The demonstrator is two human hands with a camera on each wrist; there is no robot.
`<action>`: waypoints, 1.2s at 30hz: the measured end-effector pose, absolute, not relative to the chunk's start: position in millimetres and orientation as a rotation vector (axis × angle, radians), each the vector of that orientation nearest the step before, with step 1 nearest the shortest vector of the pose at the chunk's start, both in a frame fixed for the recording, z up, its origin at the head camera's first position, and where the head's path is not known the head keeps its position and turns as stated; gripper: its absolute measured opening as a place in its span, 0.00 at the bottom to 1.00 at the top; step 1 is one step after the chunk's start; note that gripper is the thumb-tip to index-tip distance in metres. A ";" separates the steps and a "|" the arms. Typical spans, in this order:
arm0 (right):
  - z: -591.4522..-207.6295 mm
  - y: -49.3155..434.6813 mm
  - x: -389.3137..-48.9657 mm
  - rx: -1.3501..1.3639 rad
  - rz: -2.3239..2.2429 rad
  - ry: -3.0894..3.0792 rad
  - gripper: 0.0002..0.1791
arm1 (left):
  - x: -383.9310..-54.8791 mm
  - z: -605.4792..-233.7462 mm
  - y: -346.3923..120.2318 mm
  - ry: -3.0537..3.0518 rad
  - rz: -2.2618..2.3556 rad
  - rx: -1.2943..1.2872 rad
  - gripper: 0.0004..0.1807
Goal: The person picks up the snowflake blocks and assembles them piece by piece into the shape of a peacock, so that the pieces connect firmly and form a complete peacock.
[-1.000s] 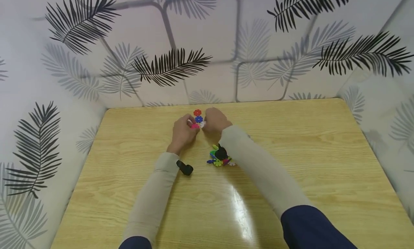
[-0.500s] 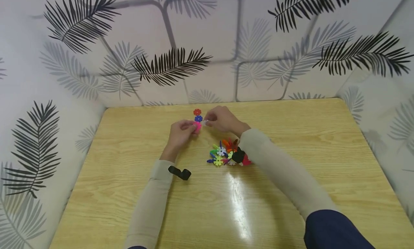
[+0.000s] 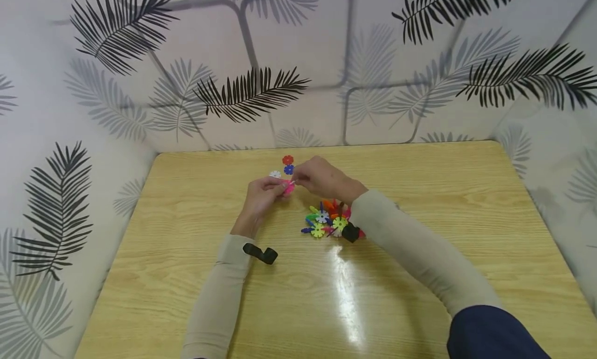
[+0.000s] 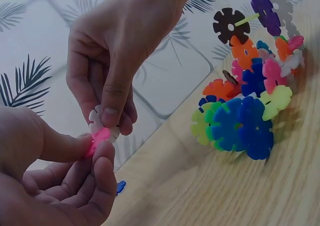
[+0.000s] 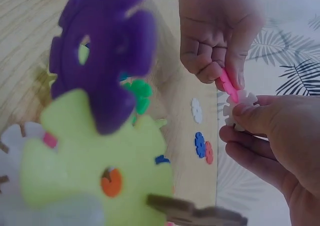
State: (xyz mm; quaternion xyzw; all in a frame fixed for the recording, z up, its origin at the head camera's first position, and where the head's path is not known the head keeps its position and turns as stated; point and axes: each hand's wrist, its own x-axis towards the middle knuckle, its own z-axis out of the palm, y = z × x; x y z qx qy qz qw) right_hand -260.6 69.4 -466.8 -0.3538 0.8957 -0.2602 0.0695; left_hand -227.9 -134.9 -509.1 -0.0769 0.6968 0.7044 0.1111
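My left hand [image 3: 281, 189] pinches a pink snowflake disc [image 3: 289, 188] between thumb and fingers. My right hand [image 3: 298, 180] pinches a white snowflake disc [image 4: 94, 117] and holds it edge-on against the pink one. The left wrist view shows the pink disc [image 4: 98, 138] touching the white one, between my left hand [image 4: 97, 153] and right hand [image 4: 114, 120]. In the right wrist view the pink disc [image 5: 229, 87] hangs from my left hand [image 5: 225, 77] above the white disc [image 5: 245, 97], which my right hand [image 5: 239, 120] grips.
A pile of coloured discs [image 3: 326, 219] lies on the wooden table [image 3: 420, 193] below my right wrist. Red [image 3: 287, 159], blue [image 3: 288, 169] and white [image 3: 275, 174] discs lie flat beyond the hands. Leaf-patterned walls enclose the table.
My right forearm has swung to the right, uncovering the pile. Both hands have drawn a little nearer, and the pink and white discs now meet between them.
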 end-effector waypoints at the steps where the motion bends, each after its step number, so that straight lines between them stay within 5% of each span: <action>1: -466.1 69.1 -260.3 -1.074 -0.776 2.692 0.10 | -227.6 -508.9 -134.8 2.039 2.075 -0.228 0.11; 8: -472.3 66.2 -267.8 -1.050 -0.907 2.677 0.11 | -224.4 -516.6 -135.1 1.929 2.132 -0.226 0.12; 22: -470.7 43.8 -288.9 -0.731 -0.424 2.499 0.40 | -214.4 -540.7 -141.3 1.680 2.364 -0.363 0.03; 31: -478.0 40.1 -290.6 -0.860 -0.374 2.654 0.09 | -215.4 -542.2 -143.4 1.592 2.418 -0.311 0.08; 36: -485.3 46.3 -291.4 -0.733 -0.496 2.613 0.14 | -213.8 -541.9 -143.2 1.595 2.402 -0.314 0.08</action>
